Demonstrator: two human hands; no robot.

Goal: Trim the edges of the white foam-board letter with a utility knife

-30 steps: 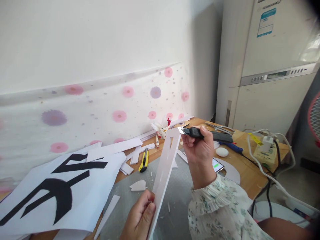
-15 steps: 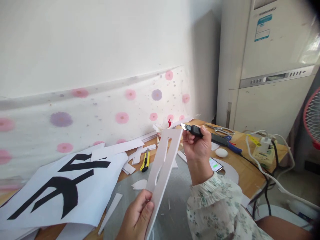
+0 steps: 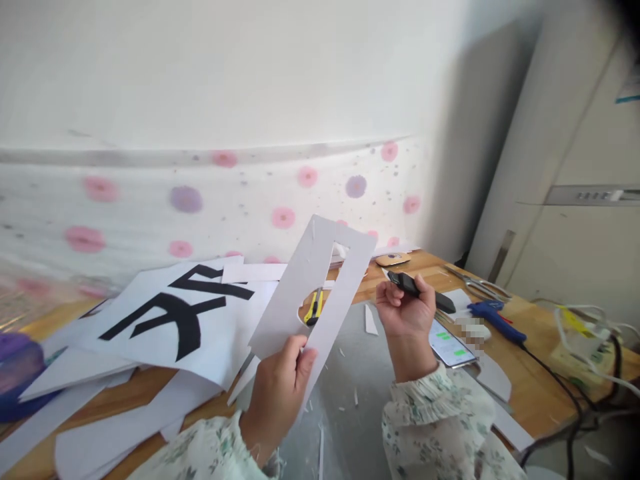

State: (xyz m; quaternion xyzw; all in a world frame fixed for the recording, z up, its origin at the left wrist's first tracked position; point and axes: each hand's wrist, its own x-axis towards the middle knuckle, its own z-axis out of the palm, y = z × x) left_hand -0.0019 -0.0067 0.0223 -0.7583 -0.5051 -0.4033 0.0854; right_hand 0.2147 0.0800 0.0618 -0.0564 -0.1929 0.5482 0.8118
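Note:
My left hand (image 3: 283, 380) pinches the lower part of a white foam board (image 3: 290, 280) with a long slot and a curved opening cut through it, tilted up above the grey cutting mat (image 3: 350, 400). To its right, my right hand (image 3: 407, 313) is closed around a black utility knife (image 3: 425, 290), its blade pointing up and left, apart from the board. Through the cut-out I see a yellow and black box cutter (image 3: 314, 308) on the table. At left lies a white sheet with black letter shapes (image 3: 187, 320).
Scissors (image 3: 480, 285), a blue-handled tool with a cord (image 3: 497, 320) and a phone (image 3: 453, 345) lie at right. White offcuts (image 3: 125, 427) cover the left of the wooden table. A flowered plastic sheet (image 3: 240, 193) lines the wall. White cables (image 3: 575, 340) run at far right.
The foam board has turned its flat face more towards me, and its cut-out shows wider. My view has swung left. The knife stays in my right hand, away from the board.

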